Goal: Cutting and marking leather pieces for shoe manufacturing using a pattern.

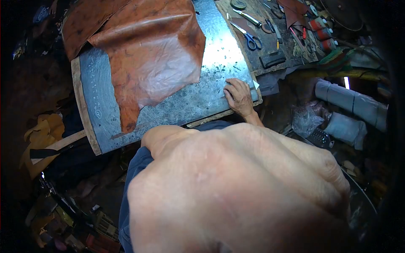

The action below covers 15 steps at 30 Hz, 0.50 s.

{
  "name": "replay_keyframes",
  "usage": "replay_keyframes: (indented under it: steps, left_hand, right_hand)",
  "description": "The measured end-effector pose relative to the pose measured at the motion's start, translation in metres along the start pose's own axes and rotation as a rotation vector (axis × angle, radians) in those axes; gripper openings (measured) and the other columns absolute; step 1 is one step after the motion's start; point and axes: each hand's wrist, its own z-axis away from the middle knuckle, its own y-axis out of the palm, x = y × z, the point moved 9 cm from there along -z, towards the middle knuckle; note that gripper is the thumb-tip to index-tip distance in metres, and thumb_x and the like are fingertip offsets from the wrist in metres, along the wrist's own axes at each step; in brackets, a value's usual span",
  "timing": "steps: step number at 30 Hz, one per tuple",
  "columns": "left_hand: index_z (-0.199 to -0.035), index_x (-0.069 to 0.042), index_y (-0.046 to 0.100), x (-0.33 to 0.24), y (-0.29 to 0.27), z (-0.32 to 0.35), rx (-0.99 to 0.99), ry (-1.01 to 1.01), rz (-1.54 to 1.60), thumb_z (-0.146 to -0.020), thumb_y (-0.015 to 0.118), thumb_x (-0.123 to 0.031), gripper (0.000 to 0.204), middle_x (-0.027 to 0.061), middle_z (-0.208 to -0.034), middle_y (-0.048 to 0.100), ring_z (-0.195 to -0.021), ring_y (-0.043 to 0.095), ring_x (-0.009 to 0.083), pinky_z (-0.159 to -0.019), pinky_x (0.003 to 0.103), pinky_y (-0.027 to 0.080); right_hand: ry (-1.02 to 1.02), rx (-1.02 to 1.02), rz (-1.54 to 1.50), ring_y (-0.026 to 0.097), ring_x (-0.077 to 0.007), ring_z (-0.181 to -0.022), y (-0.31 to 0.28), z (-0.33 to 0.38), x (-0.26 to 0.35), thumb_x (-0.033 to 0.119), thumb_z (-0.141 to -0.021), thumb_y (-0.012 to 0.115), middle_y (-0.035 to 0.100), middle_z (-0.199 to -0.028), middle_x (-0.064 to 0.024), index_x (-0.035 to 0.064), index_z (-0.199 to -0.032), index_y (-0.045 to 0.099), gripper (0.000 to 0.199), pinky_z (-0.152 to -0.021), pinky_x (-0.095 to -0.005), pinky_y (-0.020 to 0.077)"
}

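My left hand is raised very near the camera, its back filling the lower middle of the view. The fingers bend away to the lower right and their tips are out of sight, so whether it holds anything is hidden. My right hand rests on the right front part of a metal-topped table, fingers loosely bent and a little apart, with nothing seen in them. To its left lies a large mottled brown leather hide, its ragged edge reaching toward the table's front. A second brown leather piece lies at the far left.
A wooden bench adjoins on the right, bearing blue-handled scissors, a black block-like object, a yellow pencil and several red bottles. Wrapped rolls lie farther right. Tan leather scraps hang at left.
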Motion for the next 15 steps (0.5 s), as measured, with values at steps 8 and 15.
replay_keyframes:
  steps: [8, 15]
  left_hand:
    - [-0.114, 0.007, 0.061, -0.026, 0.007, 0.01, 0.025, 0.016, -0.115, -0.086, 0.067, -0.042, 0.056, 0.0221, -0.102, 0.067, -0.093, 0.066, 0.0302, -0.081, 0.039, 0.052]
    - [-0.118, 0.006, 0.06, -0.052, 0.014, 0.016, 0.062, 0.027, -0.212, -0.086, 0.069, -0.038, 0.055, 0.0208, -0.104, 0.068, -0.096, 0.066, 0.0281, -0.083, 0.037, 0.052]
  right_hand:
    - [-0.048, -0.033, -0.004, 0.057, -0.0272, -0.11, 0.006, 0.001, -0.002, 0.009, -0.079, 0.069, 0.062, -0.111, -0.0087, 0.008, -0.093, 0.063, 0.015, -0.092, -0.0412, 0.0405]
    - [-0.029, -0.004, -0.01, 0.057, -0.0269, -0.11, 0.003, -0.002, 0.003, 0.008, -0.08, 0.069, 0.062, -0.112, -0.0082, 0.0076, -0.095, 0.063, 0.016, -0.09, -0.0414, 0.0408]
